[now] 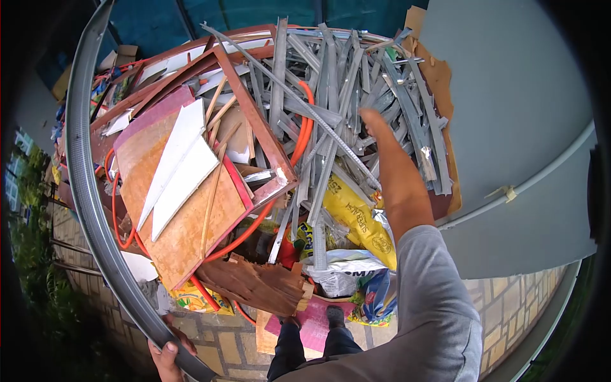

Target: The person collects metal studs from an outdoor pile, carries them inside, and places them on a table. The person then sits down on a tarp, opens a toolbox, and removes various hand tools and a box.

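My left hand point(167, 361) is closed around the lower end of a long, grey metal channel point(95, 191), its thumb on the near side. The channel rises along the left side of the view to the top edge. My right arm reaches over a heap of scrap metal studs point(331, 76). At its end my right hand point(373, 122) is just above or against the studs; its fingers are mostly hidden, and contact cannot be made out. A thin perforated metal strip point(305, 108) slants across the heap near that hand.
Left of the studs lie a reddish metal frame point(254, 121), a plywood sheet point(146, 184), white board pieces point(184, 165) and orange tubing point(304, 134). Yellow sacks point(356, 216) and splintered wood point(254, 283) sit near my feet. A grey wall point(515, 127) with a pipe point(547, 169) stands right.
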The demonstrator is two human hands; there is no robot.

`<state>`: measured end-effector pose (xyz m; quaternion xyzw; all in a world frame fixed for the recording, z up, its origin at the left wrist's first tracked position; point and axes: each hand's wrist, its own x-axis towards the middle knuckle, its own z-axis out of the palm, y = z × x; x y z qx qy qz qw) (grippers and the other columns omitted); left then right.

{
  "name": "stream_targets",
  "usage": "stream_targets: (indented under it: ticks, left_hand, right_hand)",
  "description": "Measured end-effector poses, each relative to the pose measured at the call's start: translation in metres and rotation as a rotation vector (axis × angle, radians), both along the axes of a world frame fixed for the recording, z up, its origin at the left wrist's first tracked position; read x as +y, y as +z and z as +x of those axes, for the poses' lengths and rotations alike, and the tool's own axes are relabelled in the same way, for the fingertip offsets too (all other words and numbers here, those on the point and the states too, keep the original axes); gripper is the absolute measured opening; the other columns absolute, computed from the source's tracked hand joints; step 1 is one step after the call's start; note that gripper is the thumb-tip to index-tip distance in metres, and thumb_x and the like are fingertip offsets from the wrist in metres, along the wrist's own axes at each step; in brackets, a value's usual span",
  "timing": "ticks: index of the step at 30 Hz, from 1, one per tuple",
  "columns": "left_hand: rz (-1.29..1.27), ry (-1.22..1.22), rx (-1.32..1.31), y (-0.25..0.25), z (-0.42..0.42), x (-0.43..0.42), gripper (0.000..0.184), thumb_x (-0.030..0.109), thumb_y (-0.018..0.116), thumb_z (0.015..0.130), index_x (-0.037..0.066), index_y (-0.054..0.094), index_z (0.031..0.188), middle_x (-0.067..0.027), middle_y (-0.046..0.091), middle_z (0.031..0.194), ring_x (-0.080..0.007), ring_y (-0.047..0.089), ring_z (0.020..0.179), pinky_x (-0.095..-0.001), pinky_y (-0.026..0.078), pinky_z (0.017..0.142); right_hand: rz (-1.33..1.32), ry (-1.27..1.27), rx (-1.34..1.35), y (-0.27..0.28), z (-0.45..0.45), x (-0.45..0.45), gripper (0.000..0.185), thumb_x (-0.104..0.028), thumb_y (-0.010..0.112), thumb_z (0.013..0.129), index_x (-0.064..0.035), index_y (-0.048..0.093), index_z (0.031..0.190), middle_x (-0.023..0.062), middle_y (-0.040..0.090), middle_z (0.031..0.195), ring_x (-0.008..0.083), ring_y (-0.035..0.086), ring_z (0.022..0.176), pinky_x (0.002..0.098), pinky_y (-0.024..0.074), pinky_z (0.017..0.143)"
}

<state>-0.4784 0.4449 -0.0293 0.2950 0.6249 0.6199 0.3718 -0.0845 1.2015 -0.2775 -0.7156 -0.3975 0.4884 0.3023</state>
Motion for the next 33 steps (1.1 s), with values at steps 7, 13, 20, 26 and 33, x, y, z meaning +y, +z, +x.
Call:
stream_targets:
  ticks: [7,13,20,26,33]
  left_hand:
    - [0.057,0.07,0.029,-0.013,-0.011,-0.016,0.077,0.033,0.07,0.087,-0.006,0.035,0.143,-0.0094,0.054,0.07,-0.0172,0.053,0.047,-0.0303,0.048,0.043]
    - [-0.074,0.225,0.208,0.018,0.002,-0.023,0.048,0.041,0.073,0.085,-0.001,0.056,0.103,-0.0135,0.059,0.081,-0.0222,0.058,0.062,-0.0358,0.049,0.053]
    - [-0.097,0.172,0.263,0.029,-0.007,-0.032,0.056,0.044,0.075,0.083,-0.001,0.054,0.11,-0.0119,0.059,0.081,-0.0219,0.058,0.063,-0.0352,0.049,0.055]
    - [-0.142,0.255,0.299,0.037,-0.011,-0.031,0.06,0.048,0.076,0.082,-0.002,0.056,0.106,-0.0143,0.061,0.081,-0.0227,0.06,0.059,-0.0344,0.05,0.052]
    - [-0.068,0.149,0.151,0.031,-0.032,-0.02,0.055,0.044,0.076,0.083,-0.002,0.056,0.106,-0.0143,0.062,0.079,-0.0233,0.061,0.058,-0.0336,0.052,0.052]
  right_hand:
    - [-0.001,0.087,-0.155,0.013,-0.024,-0.023,0.034,-0.025,0.058,0.09,0.0001,0.061,0.113,0.0193,0.065,0.095,0.0301,0.066,0.067,0.0482,0.0532,0.057]
    - [-0.011,-0.212,0.138,0.044,-0.046,-0.071,0.023,-0.021,0.056,0.089,-0.0069,0.064,0.105,0.012,0.065,0.089,0.0267,0.063,0.069,0.0469,0.0557,0.065]
    - [-0.018,-0.154,0.11,0.046,-0.029,-0.038,0.018,-0.021,0.061,0.089,-0.0115,0.064,0.104,0.0059,0.063,0.085,0.0238,0.063,0.077,0.0537,0.0576,0.072]
    - [0.154,-0.04,0.11,0.108,-0.021,-0.095,0.013,-0.011,0.06,0.088,-0.0032,0.066,0.095,0.0092,0.061,0.078,0.0225,0.057,0.064,0.0464,0.0569,0.067]
    - [-0.199,0.014,0.348,0.076,0.086,-0.105,0.018,-0.011,0.048,0.098,-0.0119,0.066,0.097,-0.0042,0.059,0.072,0.0089,0.05,0.059,0.0271,0.0453,0.052]
